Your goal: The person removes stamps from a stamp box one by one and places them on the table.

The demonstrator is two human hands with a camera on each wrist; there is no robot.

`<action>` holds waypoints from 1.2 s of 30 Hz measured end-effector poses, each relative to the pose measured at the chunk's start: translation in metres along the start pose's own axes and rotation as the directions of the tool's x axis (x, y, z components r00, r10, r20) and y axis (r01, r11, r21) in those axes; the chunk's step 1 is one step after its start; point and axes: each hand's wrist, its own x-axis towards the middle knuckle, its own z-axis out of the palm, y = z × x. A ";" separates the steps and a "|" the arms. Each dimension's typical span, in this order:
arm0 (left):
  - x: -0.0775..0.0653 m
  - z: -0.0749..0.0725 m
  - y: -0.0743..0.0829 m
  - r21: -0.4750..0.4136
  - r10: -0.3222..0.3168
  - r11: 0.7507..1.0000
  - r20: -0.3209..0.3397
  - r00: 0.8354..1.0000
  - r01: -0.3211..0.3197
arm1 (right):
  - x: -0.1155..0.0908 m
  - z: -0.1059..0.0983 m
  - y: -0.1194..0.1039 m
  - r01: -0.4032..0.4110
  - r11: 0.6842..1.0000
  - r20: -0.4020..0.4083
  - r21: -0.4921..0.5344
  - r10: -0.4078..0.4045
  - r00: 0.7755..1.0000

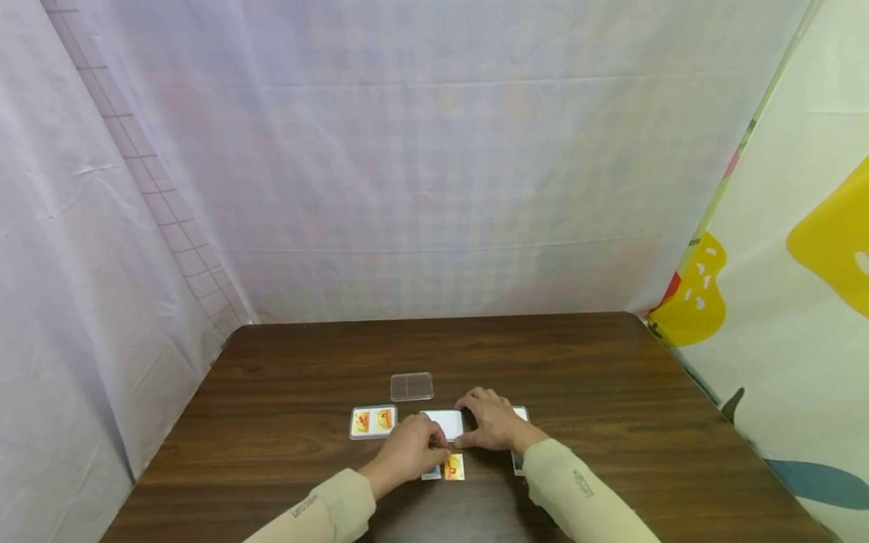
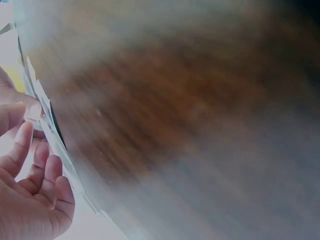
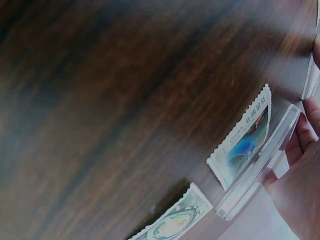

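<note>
In the head view my right hand [image 1: 492, 420] holds a flat clear plastic case with a white insert [image 1: 444, 424], thumb at the near edge and fingers at the far edge. My left hand [image 1: 409, 450] bends over the case's left side, fingertips close together; I cannot tell whether they pinch something. Below them lie an orange-and-yellow stamp [image 1: 454, 467] and a grey stamp [image 1: 431, 473], partly hidden by the left hand. In the right wrist view, the clear case [image 3: 260, 162] is beside a blue bird-like stamp [image 3: 246, 142] and a greenish stamp [image 3: 176, 220].
Left of the hands lies a case with two orange stamps [image 1: 373, 422]. A clear empty cover [image 1: 411, 386] lies farther back on the brown wooden table [image 1: 543, 354]. More stamps [image 1: 518, 463] show partly behind the right wrist. White curtains [image 1: 434, 188] hang behind.
</note>
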 end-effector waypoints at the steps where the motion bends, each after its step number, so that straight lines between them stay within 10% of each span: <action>1: 0.000 0.000 0.000 0.003 -0.002 1.000 -0.001 1.000 0.002 | 0.000 0.000 0.000 0.000 1.000 -0.001 0.002 0.000 1.000; 36: 0.026 -0.037 -0.047 -0.129 -0.065 0.990 -0.075 0.995 0.055 | -0.001 -0.002 0.000 -0.006 1.000 0.018 0.016 0.006 1.000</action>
